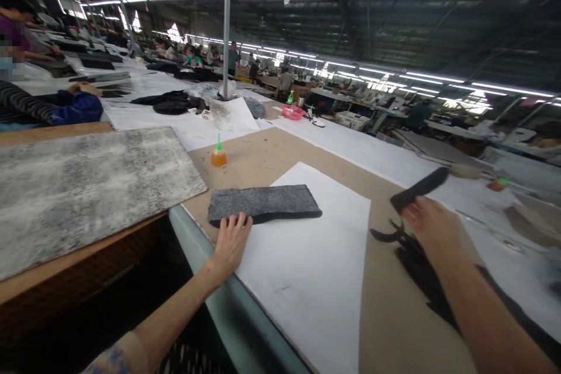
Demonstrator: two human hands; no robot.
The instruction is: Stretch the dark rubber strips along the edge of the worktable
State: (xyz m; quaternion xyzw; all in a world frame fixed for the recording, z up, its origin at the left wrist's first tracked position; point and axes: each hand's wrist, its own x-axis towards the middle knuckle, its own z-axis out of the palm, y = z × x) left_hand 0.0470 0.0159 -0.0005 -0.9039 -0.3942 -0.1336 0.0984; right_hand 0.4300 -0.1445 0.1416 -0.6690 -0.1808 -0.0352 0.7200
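A folded grey knit fabric piece [265,201] with a dark border lies on a white paper sheet [315,263]. My left hand [232,241] rests on its near edge, fingers apart and pressed flat. To the right, my right hand [432,225] is closed on a black fabric strip [421,188], held up above the table. Beneath that hand, more black fabric pieces [421,272] are partly hidden by my forearm. A curved black strip [386,236] sticks out beside them.
A squeeze bottle [218,155] with orange liquid and a green nozzle stands on the brown board [256,149]. On the left is a speckled grey board [96,187]. A pink basket [293,111] is farther back, near a metal post [227,29]. A person [21,35] works at far left.
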